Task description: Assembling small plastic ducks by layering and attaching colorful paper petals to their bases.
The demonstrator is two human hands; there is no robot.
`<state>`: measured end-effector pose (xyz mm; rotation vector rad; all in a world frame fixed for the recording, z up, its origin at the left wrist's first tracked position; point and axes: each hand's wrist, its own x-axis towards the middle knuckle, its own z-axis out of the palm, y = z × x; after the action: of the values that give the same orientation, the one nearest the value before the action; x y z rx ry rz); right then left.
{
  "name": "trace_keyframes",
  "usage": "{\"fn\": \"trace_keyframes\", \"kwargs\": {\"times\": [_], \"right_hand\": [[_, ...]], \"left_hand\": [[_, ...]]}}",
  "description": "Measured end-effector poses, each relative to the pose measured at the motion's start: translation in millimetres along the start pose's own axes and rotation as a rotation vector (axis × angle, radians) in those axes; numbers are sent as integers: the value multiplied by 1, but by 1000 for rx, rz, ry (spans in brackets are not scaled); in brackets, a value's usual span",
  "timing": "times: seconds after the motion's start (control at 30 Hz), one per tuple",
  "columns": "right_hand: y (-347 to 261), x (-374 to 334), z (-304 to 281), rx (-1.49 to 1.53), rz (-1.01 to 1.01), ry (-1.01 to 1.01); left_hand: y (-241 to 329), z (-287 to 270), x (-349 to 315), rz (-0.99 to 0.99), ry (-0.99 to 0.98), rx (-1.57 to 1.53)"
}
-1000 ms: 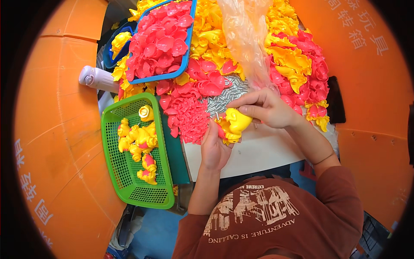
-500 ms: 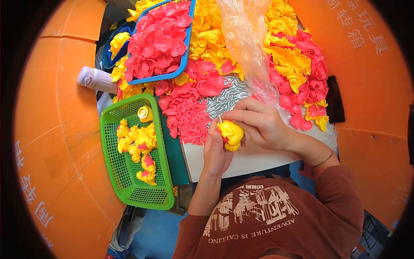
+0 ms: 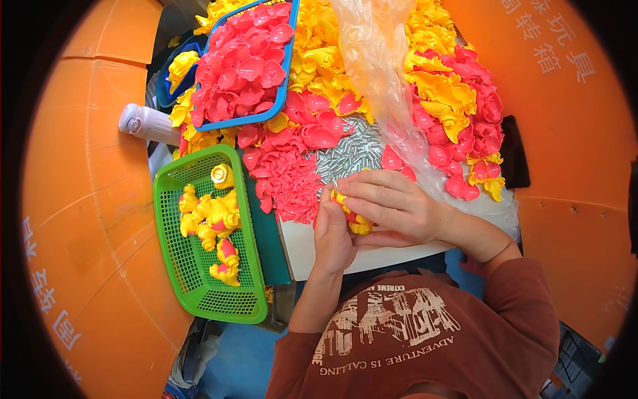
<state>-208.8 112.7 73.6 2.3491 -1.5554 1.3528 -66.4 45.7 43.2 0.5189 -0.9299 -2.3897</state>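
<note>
Between both hands, above the table's near edge, I hold a small yellow and red plastic toy figure (image 3: 359, 224) with a silvery metal piece at its top end. My left hand (image 3: 333, 234) is closed on its left side, thumb up near the metal piece. My right hand (image 3: 397, 209) wraps over the figure from the right, its fingers covering most of it. Just beyond the hands lie a heap of small metal pins (image 3: 349, 151) and a pile of small pink parts (image 3: 292, 183).
A green basket (image 3: 256, 279) at left holds several yellow and red figures (image 3: 219, 216). Behind it stands a blue-rimmed tray (image 3: 284, 100) of pink shells. Yellow shells (image 3: 445, 100), a plastic bag (image 3: 375, 60) and a dark phone-like slab (image 3: 515, 153) lie farther right. A lilac bottle (image 3: 149, 123) lies far left.
My right hand has closed down over the figure, which is now mostly covered and shows more of its red part. My left hand has barely moved.
</note>
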Motion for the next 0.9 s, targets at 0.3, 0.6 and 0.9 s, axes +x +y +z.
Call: {"fn": "trace_keyframes", "kwargs": {"times": [0.3,0.6,0.9], "right_hand": [[0,1,-10,112,30,-66],[0,-8,-9,304,272,-115],[-1,-12,-5,1162,958,140]], "left_hand": [[3,6,-3,4,-15,-70],[-2,8,-2,111,-53,112],[-10,7,1,247,-153,119]]}}
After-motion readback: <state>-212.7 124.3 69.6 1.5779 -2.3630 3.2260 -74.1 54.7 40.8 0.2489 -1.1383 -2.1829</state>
